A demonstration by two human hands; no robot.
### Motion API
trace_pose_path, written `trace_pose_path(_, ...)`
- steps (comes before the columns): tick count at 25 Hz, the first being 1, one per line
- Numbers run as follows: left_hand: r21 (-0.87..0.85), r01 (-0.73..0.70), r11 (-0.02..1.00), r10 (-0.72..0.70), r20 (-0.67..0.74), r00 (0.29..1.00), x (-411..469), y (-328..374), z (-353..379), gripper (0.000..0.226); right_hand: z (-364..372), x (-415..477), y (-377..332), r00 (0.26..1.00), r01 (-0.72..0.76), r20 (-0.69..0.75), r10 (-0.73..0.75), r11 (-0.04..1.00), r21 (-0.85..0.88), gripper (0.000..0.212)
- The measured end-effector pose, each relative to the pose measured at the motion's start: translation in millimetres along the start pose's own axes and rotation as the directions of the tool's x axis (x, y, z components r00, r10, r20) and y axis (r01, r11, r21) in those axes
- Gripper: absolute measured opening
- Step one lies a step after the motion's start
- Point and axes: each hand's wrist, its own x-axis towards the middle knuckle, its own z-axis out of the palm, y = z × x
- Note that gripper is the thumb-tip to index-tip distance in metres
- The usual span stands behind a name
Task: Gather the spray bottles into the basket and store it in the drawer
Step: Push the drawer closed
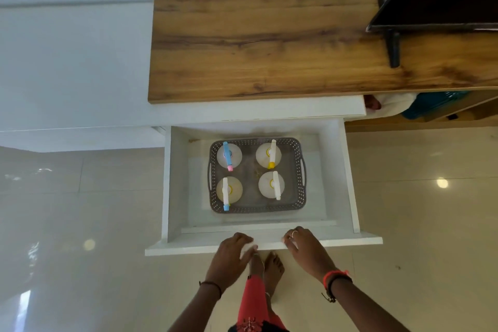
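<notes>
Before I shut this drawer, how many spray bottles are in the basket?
4, upright in the grey basket: blue-headed back left, yellow-tipped back right, blue-tipped front left, white front right. None appears hidden.

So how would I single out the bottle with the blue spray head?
Look inside the open white drawer, into the grey basket holding four bottles. It is the far-left bottle: the only one with a blue head, tipped with a pink nozzle.

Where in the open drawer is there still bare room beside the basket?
Bare drawer floor lies between the basket and the left wall, with a narrower strip on its right side. Inside the basket, four spray bottles crowd the corners; only the centre is free.
</notes>
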Motion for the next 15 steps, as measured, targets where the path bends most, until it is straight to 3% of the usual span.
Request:
trace_pose_path(5, 0.194, -0.109, 0.975, 0.101, 0.05, 0.994, 4, -1, -3, 0.036, -7, -2, 5, 0.994, 0.097, 0.058, -0.091, 0.988, -0.121, 0.043)
trace_pose_path(15, 0.244, -0.033, 0.969, 0.033, 0.005, 0.999, 10, 9, -6, 0.035, -16, 6, -6, 0.986, 0.165, 0.058, -0.155, 0.937, -0.307, 0.032)
